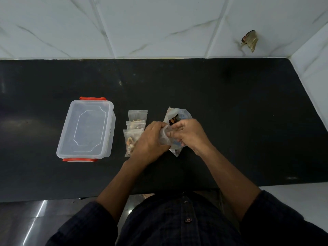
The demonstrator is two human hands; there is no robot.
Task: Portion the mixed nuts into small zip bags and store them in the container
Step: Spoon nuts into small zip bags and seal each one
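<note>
A clear plastic container with a lid and orange clips sits at the left of the black counter. Three small zip bags holding nuts lie overlapped just right of it. Further right stands the big open bag of mixed nuts, partly hidden behind my hands. My left hand grips a small clear zip bag in front of the big bag. My right hand pinches the same small bag from the other side. What is inside the small bag I cannot tell.
The black counter ends at a white marble wall behind and on the right. A small dark fixture hangs on the back wall at the right. The counter's front edge is near my body.
</note>
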